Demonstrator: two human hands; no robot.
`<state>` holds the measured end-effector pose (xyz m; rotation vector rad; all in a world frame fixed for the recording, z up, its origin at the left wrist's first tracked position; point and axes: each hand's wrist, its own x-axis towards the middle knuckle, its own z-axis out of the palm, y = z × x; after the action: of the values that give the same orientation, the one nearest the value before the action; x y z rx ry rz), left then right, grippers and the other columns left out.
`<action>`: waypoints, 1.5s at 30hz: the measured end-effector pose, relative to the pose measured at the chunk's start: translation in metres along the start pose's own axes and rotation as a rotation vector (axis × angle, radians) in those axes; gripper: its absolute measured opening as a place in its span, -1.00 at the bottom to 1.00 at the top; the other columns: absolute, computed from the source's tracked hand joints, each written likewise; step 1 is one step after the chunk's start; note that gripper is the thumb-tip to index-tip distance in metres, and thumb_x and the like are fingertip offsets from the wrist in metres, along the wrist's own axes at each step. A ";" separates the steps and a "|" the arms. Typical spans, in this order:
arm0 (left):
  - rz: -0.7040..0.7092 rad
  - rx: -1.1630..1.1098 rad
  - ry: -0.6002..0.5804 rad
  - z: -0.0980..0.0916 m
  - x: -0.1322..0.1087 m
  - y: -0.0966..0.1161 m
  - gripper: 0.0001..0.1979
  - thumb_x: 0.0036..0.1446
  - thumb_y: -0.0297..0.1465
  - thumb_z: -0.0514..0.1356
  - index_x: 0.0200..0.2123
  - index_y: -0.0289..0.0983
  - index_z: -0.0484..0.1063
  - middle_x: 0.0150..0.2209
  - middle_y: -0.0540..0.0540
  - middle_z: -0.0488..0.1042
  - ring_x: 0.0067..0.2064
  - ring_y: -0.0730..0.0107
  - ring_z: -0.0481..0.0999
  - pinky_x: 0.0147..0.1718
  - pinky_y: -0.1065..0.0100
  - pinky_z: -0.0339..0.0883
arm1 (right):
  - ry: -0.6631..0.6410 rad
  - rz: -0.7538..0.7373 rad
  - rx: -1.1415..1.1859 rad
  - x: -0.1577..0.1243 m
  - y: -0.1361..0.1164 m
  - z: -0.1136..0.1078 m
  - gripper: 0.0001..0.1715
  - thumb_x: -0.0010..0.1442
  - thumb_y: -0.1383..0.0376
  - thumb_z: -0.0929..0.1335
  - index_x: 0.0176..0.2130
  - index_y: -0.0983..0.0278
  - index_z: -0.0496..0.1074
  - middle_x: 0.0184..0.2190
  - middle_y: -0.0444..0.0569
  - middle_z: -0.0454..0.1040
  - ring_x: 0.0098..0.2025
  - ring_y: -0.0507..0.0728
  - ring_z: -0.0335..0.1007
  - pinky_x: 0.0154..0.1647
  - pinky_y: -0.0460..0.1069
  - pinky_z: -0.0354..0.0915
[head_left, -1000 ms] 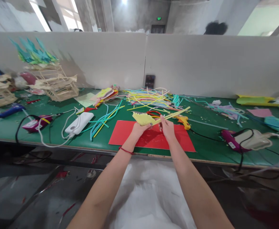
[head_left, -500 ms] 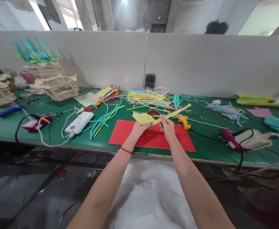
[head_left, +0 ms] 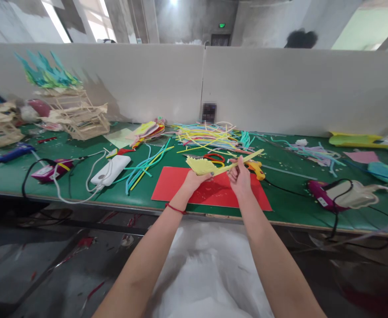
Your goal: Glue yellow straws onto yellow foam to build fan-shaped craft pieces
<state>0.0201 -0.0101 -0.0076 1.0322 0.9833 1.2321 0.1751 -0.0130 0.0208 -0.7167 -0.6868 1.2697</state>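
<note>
My left hand [head_left: 195, 179] pinches a pleated pale yellow paper piece [head_left: 200, 165] with a zigzag edge, fanned out on the left. From it a narrow yellow strip [head_left: 252, 155] runs up to the right, and my right hand [head_left: 240, 176] is closed on that strip with thumb and fingers. Both hands hover over a red sheet [head_left: 167, 183] on the table, which carries small scraps. Just behind the paper lie scissors [head_left: 214, 157] with red and yellow handles, partly covered. Beside my right hand rests a yellow-orange glue gun [head_left: 256, 170].
Behind is a pile of coloured strips [head_left: 210, 139]; more strips [head_left: 144, 168] lie left. A white power bank [head_left: 111, 170] with cables and a magenta device [head_left: 53, 171] sit farther left. Another magenta device [head_left: 323, 194] with a looping hose is right. A pale partition [head_left: 131, 84] stands behind the table.
My right hand has slid to the right along the yellow strip, away from my left hand. The strip's far end has dipped slightly. My left hand has barely moved.
</note>
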 end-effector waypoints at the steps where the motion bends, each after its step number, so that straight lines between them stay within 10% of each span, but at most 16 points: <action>1: -0.005 0.002 0.004 0.000 0.000 0.000 -0.51 -0.31 -0.43 0.44 -0.19 -0.35 0.53 -0.28 -0.13 0.61 -0.26 0.23 0.59 -0.17 0.18 0.50 | -0.016 0.008 0.013 0.000 0.000 0.000 -0.54 0.04 -0.06 0.39 -0.45 0.30 0.46 -0.83 -0.34 -0.01 -0.78 -0.15 -0.24 -0.81 -0.21 -0.20; 17: -0.011 -0.099 0.078 0.004 -0.011 0.014 -0.72 -0.17 -0.48 0.37 -0.29 -0.37 0.52 -0.28 -0.15 0.59 -0.28 0.26 0.58 -0.12 0.17 0.48 | -0.071 -0.079 -0.541 0.005 -0.012 -0.015 -0.31 -0.10 -0.25 0.34 -0.23 0.23 0.44 -0.67 -0.23 0.25 -0.71 -0.06 -0.01 -0.71 -0.11 -0.02; 22: -0.034 -0.168 0.122 -0.001 -0.002 0.007 -0.72 -0.15 -0.46 0.37 -0.28 -0.40 0.53 -0.30 -0.18 0.60 -0.33 0.31 0.58 -0.14 0.22 0.48 | 0.286 -0.217 -1.327 0.017 -0.048 -0.057 -0.54 0.15 -0.03 0.23 -0.26 0.27 0.46 -0.45 0.00 0.47 -0.40 0.12 0.37 -0.37 -0.02 0.25; 26: -0.044 -0.152 0.131 -0.003 0.003 0.004 -0.73 -0.10 -0.47 0.34 -0.25 -0.39 0.53 -0.27 -0.19 0.60 -0.34 0.32 0.58 -0.23 0.28 0.49 | 0.489 0.032 -1.772 0.020 -0.065 -0.087 -0.58 0.12 0.05 0.27 -0.19 0.30 0.45 -0.15 0.19 0.48 -0.14 0.28 0.42 -0.21 0.08 0.28; 33: -0.042 -0.120 0.149 -0.003 0.001 0.007 -0.75 -0.08 -0.49 0.32 -0.25 -0.37 0.53 -0.30 -0.16 0.60 -0.38 0.39 0.56 -0.34 0.38 0.46 | 0.282 0.158 -1.852 0.019 -0.062 -0.098 -0.50 0.10 0.00 0.28 -0.09 0.27 0.41 -0.16 0.14 0.50 -0.12 0.27 0.44 -0.23 0.05 0.29; 45: -0.070 -0.093 0.176 0.000 0.002 0.008 -0.78 -0.09 -0.51 0.32 -0.29 -0.40 0.54 -0.34 -0.17 0.60 -0.40 0.36 0.56 -0.27 0.29 0.47 | 0.479 -0.073 -1.816 0.031 -0.063 -0.105 -0.51 0.14 0.07 0.30 -0.03 0.31 0.43 0.03 0.23 0.34 -0.09 0.29 0.40 -0.21 0.09 0.29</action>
<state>0.0184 -0.0081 0.0005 0.8202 1.0781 1.3144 0.3006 -0.0017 0.0091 -2.2912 -1.3479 0.0218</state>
